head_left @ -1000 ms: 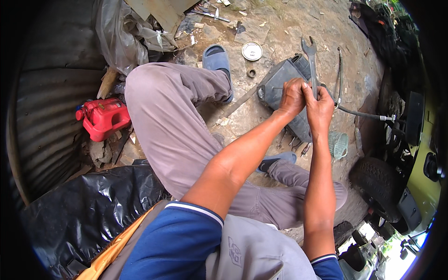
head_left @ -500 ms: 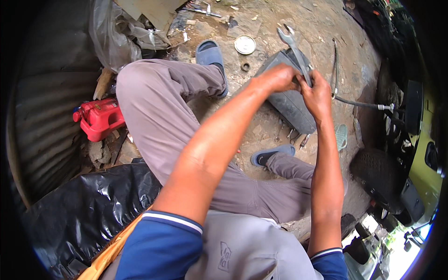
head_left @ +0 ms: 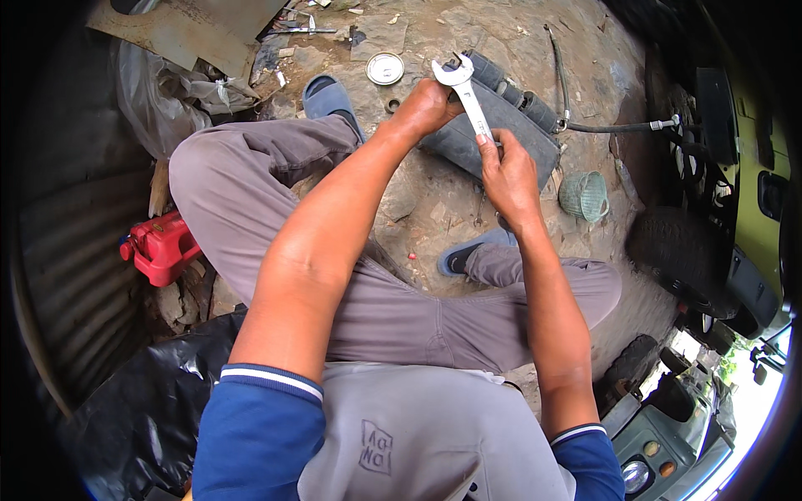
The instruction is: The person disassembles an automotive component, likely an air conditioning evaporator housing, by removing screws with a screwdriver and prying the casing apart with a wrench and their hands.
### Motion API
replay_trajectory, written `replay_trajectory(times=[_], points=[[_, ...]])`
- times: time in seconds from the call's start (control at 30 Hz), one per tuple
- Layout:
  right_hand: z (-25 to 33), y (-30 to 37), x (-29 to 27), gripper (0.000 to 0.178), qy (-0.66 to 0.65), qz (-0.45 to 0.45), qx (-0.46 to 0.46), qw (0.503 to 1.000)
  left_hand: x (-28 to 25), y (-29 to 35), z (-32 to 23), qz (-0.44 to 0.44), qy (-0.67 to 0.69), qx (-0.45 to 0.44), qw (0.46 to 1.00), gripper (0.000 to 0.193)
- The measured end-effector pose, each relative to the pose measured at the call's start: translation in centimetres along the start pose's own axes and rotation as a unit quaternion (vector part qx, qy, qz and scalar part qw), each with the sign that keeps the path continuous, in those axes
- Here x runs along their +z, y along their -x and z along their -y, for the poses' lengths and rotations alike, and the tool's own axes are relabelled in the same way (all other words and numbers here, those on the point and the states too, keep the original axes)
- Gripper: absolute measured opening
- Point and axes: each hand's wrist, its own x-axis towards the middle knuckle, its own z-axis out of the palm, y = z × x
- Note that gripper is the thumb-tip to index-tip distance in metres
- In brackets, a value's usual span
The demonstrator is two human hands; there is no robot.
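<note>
My right hand point(head_left: 511, 177) is closed round the handle of a silver open-end wrench point(head_left: 469, 100), its open jaw pointing up and to the far left. Left of the wrench, my left hand point(head_left: 424, 108) is curled with its fingertips hidden; what it grips, if anything, I cannot make out. Below both hands a dark grey oblong block point(head_left: 525, 138) with ridged rounded parts at its far end lies on the ground between my feet. A small dark tip shows behind the wrench jaw.
Beyond my left hand are a round tin lid point(head_left: 385, 68) and a small ring point(head_left: 393, 106). A black hose point(head_left: 614, 129) with metal ends and a green basket point(head_left: 583, 196) lie to the right. A red jerrycan point(head_left: 164, 248) stands left; a vehicle tyre point(head_left: 678, 250) is at right.
The wrench and both hands have shifted left in the picture. My right hand now grips the wrench lower on its handle, and the hands are further apart. The view has turned somewhat.
</note>
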Motion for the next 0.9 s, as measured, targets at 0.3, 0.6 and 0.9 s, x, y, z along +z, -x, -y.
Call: replay_trajectory(times=[0.3,0.6,0.9], points=[[-0.8,0.1,0.6,0.036,-0.047,-0.067,-0.048,0.995,0.4,0.3,-2.5,0.002,-0.074,-0.046,0.996,0.035],[-1.1,-1.0,0.1,0.041,-0.045,-0.049,-0.043,0.997,0.8,0.5,-1.8,-0.003,-0.046,-0.067,0.997,0.032],[-2.0,-2.0,0.6,0.042,-0.025,-0.063,-0.033,0.997,1.1,0.5,-1.0,-0.024,-0.066,-0.036,0.997,0.028]])
